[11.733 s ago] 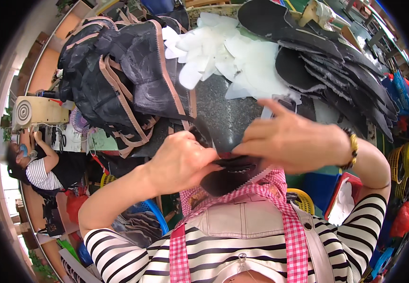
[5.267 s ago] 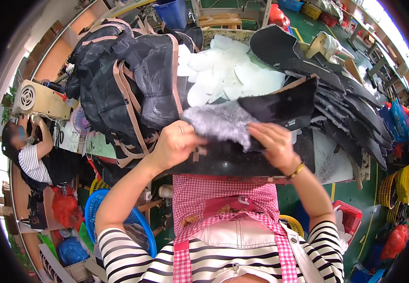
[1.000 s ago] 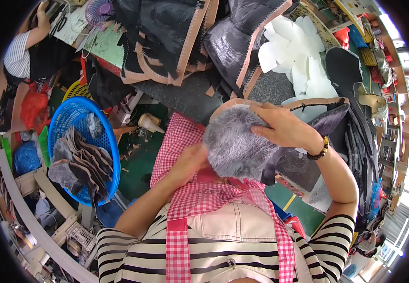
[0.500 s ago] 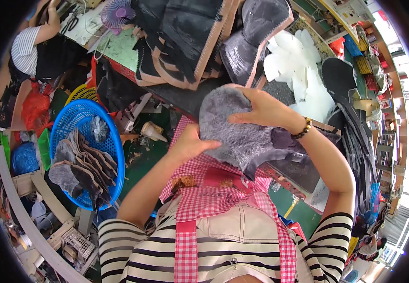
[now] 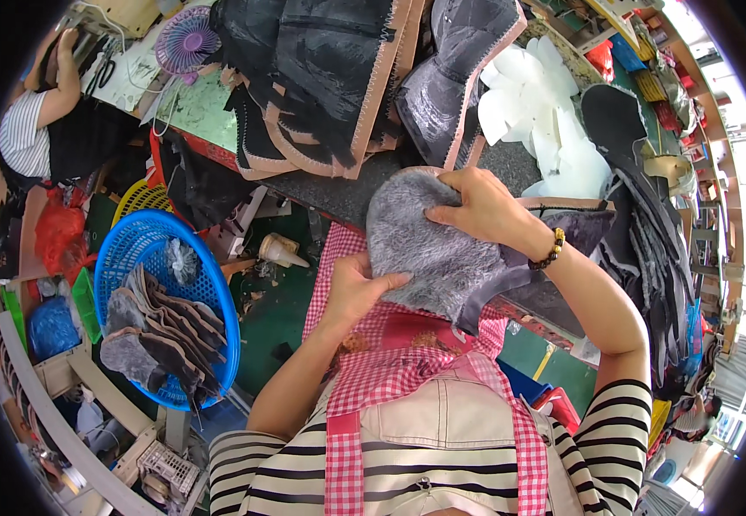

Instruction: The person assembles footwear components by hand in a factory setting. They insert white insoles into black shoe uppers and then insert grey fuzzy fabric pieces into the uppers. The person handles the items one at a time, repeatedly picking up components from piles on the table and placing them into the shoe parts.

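A grey plush fabric piece [image 5: 425, 245] with a rounded end is stretched between my hands, over the near table edge. My left hand [image 5: 357, 294] pinches its lower left edge, thumb on the plush. At the upper right edge my right hand [image 5: 487, 206] grips it, thumb on top and fingers mostly hidden behind. A dark smooth strip [image 5: 493, 292] hangs from its lower right side. Beyond it lie large black panels [image 5: 330, 77] with tan stitched edges and a dark waisted piece [image 5: 459, 64]. Another dark plush piece [image 5: 562, 228] lies beside my right wrist.
White shaped sheets [image 5: 535, 95] lie at the far right of the table, near a pile of dark cut pieces [image 5: 648, 258]. On my left stands a blue basket [image 5: 234, 331] holding stacked plush pieces [image 5: 166, 327]. A purple fan [image 5: 185, 41] and a person in stripes [image 5: 27, 133] are farther off.
The view has shifted slightly, so the surroundings sit differently. Both hands keep hold of the plush piece, whose lower edge hangs a little lower in the picture.
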